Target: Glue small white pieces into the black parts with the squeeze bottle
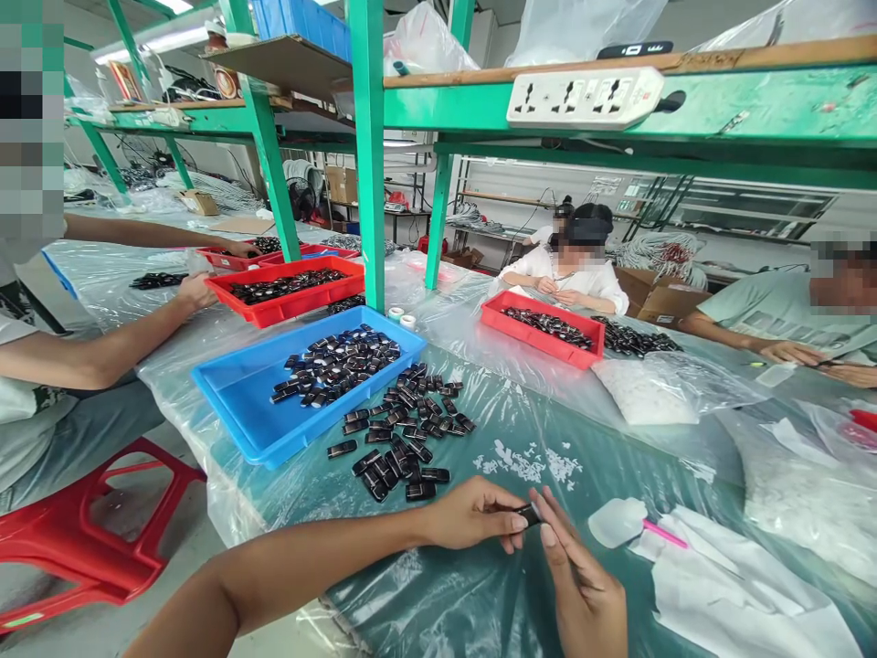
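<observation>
Black piece (530, 515) sits between the thumb and fingers of the left hand (483, 514), held just above the near part of the counter (480, 603). From the right, the other hand (582, 585) meets its end with fingers stretched out nearly straight; whether this right hand also pinches it, I cannot tell. Left of centre, a blue tray (233, 388) stands slantwise on the counter, its far right half heaped with similar dark pieces, some showing white, while its near left part shows bare floor. A loose spread of more dark pieces (404, 429) lies just right of that tray, and to the right of the spread are scattered white flakes (527, 463). Farther left, a red tray (260, 315) is filled with dark pieces, and beyond it a second red tray (220, 261) also holds some, with a co-worker's hand (243, 249) at its rim. On the far right, a long red tray (541, 350) contains another heap, more of them piled beside it. Clear bags of whitish contents, one smaller (648, 393) and one larger (808, 512), rest on the right. Nearer, a white scoop (618, 524) with a pink handle lies beside a crumpled white sheet (740, 585).
</observation>
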`<state>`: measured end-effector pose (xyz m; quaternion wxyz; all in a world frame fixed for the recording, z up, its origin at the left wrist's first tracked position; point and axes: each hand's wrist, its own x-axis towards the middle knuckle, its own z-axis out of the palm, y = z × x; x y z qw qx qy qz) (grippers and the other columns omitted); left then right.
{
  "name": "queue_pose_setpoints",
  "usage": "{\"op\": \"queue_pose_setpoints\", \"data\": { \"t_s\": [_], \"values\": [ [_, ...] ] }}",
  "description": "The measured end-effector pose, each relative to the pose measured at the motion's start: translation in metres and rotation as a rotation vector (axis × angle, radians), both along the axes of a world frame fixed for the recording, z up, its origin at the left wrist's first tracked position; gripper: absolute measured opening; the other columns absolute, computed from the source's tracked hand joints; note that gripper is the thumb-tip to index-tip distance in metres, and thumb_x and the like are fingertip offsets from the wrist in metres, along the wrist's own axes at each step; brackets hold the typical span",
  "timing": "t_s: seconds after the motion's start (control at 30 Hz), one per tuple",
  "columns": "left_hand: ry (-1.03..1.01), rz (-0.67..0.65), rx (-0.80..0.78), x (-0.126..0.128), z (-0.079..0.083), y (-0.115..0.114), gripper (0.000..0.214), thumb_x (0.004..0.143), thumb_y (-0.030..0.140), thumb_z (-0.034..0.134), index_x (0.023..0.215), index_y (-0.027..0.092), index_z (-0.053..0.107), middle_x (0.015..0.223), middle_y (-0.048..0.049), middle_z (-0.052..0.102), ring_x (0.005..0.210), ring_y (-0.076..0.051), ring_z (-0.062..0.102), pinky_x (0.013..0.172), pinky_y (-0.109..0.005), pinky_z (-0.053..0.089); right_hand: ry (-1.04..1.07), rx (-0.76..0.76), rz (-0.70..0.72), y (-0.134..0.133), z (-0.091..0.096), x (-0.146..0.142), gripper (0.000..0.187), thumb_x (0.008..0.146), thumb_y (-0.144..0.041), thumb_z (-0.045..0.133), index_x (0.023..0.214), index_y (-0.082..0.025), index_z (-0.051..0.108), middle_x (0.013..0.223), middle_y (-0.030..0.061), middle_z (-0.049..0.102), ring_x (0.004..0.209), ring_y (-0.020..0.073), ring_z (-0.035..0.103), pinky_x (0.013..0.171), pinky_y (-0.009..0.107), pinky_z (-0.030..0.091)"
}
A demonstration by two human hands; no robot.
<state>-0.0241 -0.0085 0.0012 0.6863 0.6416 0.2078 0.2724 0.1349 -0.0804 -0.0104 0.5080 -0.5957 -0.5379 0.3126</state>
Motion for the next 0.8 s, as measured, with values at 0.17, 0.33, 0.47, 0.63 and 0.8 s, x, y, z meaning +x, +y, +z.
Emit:
{"op": "queue_pose_setpoints", "data": {
  "t_s": [0.17,0.33,0.47,0.63,0.8],
  "values": [
    [-0.045,-0.015,-0.057,-0.002,0.0,0.002,0.052,0.073,0.061,0.058,0.079,0.009,0.064,0.07,-0.003,0.058,0.058,-0.009,0.053,0.062,-0.022,0.045,0.049,0.035,0.047,-0.003,-0.002,-0.007,0.043,0.085,-0.043,0.051,0.122,-0.024,0.059,0.139,0.0031,0.044,0.132,0.0248,0.032,0.106,0.042,0.03],
    [-0.022,-0.027,-0.032,-0.002,-0.003,0.004,0.049,0.073,0.058,0.06,0.077,0.009,0.065,0.068,-0.0023,0.058,0.059,-0.009,0.054,0.061,-0.021,0.045,0.075,0.003,0.058,-0.001,-0.004,-0.006,0.04,0.086,-0.045,0.048,0.114,-0.023,0.065,0.136,0.0043,0.048,0.129,0.0243,0.038,0.104,0.039,0.034],
    [-0.01,-0.01,-0.062,-0.001,-0.005,0.006,0.051,0.071,0.058,0.062,0.086,0.01,0.067,0.072,-0.0041,0.061,0.062,-0.011,0.057,0.065,-0.025,0.048,0.015,-0.042,0.03,0.006,0.0,0.004,0.042,0.084,-0.048,0.049,0.114,-0.024,0.065,0.136,0.0051,0.049,0.124,0.0261,0.044,0.095,0.035,0.044],
    [-0.026,0.094,-0.116,-0.002,-0.002,0.009,0.052,0.069,0.056,0.066,0.09,0.009,0.068,0.076,-0.0074,0.065,0.063,-0.014,0.061,0.07,-0.03,0.05,-0.272,-0.017,0.022,0.026,0.012,0.022,0.041,0.085,-0.047,0.047,0.116,-0.023,0.061,0.125,0.0056,0.058,0.108,0.0233,0.058,0.081,0.03,0.051],
    [-0.115,0.213,-0.245,-0.003,0.0,0.011,0.053,0.075,0.058,0.059,0.089,0.007,0.067,0.078,-0.0109,0.066,0.064,-0.015,0.063,0.071,-0.032,0.05,-0.772,0.038,0.112,0.072,0.021,0.029,0.03,0.09,-0.03,0.042,0.105,-0.02,0.065,0.113,0.006,0.063,0.109,0.021,0.055,0.094,0.034,0.041]
  ]
}}
